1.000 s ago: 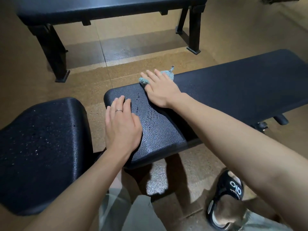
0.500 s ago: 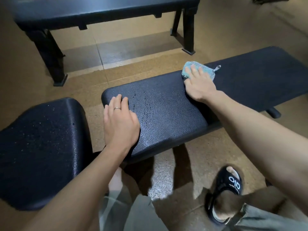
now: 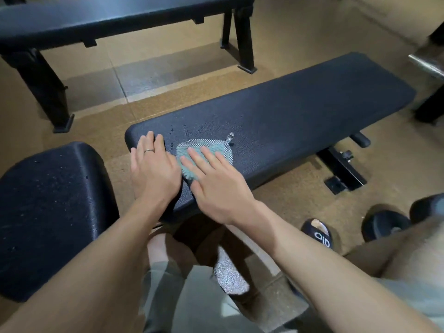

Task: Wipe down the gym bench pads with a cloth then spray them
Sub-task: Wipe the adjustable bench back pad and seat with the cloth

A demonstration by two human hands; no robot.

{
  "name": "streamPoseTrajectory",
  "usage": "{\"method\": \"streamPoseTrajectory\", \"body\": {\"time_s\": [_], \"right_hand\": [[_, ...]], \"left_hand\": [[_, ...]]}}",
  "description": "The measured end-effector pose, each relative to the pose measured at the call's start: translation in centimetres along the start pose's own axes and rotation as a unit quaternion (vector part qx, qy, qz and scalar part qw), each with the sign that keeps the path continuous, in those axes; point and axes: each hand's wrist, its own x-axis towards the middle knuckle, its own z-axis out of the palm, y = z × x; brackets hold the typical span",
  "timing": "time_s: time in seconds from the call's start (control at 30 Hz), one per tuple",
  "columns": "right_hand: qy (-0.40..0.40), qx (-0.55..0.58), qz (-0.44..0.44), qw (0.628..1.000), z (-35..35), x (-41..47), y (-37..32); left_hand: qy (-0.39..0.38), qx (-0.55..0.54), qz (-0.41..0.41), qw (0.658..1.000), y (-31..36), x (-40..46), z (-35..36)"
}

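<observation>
On the long back pad [image 3: 276,121], head view: right hand [image 3: 216,186], fingers straight and spread, presses the teal cloth [image 3: 204,157] flat near the pad's left end; left hand [image 3: 153,169] rests flat just beside it, fingers extended. Step: wiping, apparently mid-stroke w/ droplets ahead. Next likely calls for passes toward the far end, then the seat pad [image 3: 52,212]; no spray bottle visible. Count: 1 cloth, 2 pads, 2 hands, 1 second bench [image 3: 115,22].

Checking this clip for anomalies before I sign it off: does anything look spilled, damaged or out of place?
Nothing looks damaged or askew. The only oddity is droplets beading on the long black textured bench pad beyond the teal knobbly cloth, and on the separate black seat pad at left; that fits mid-wipe. The right hand presses the cloth flat.
</observation>
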Motion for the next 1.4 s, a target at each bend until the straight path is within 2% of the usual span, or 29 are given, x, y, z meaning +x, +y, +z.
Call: {"method": "streamPoseTrajectory", "body": {"time_s": [0.17, 0.3, 0.43, 0.6, 0.73, 0.8, 0.9, 1.0, 1.23, 1.4], "right_hand": [[0.015, -0.008, 0.039, 0.999, -0.7, -2.3, 4.9], [0.015, -0.006, 0.156, 0.988, -1.8, -3.4, 10.1], [0.034, -0.006, 0.207, 0.978, -1.3, -3.0, 7.9], [0.02, -0.023, 0.088, 0.996, -0.2, -3.7, 1.7], [0.013, 0.01, -0.03, 0.999, 0.6, -3.0, -2.8], [0.007, 0.01, -0.061, 0.998, 0.7, -2.2, -3.3], [-0.017, 0.01, -0.089, 0.996, 0.3, -1.0, -2.7], [-0.034, 0.011, -0.109, 0.993, 0.0, 1.8, -2.2], [-0.063, -0.02, -0.118, 0.991, -0.5, 12.6, -1.9], [-0.062, 0.001, -0.121, 0.991, -0.6, 14.7, -2.0]], "left_hand": [[-0.006, 0.013, -0.003, 1.0, 0.4, -0.2, -0.3], [-0.013, 0.019, -0.005, 1.0, 0.4, -0.2, -0.3], [-0.001, -0.003, -0.005, 1.0, 0.3, 0.0, -0.1], [0.022, -0.075, -0.022, 0.997, -0.2, 0.3, 0.1], [0.059, -0.142, -0.102, 0.983, -1.4, 0.3, -0.6], [0.047, -0.186, -0.144, 0.971, -2.3, -0.1, -0.9], [0.0, -0.271, -0.201, 0.941, -2.5, -1.0, -0.7], [0.006, -0.315, -0.23, 0.921, -2.0, -1.3, -0.3], [0.02, -0.291, -0.234, 0.927, -1.9, -1.3, -0.7], [0.026, -0.301, -0.233, 0.924, -2.0, -1.4, -0.4]]}}
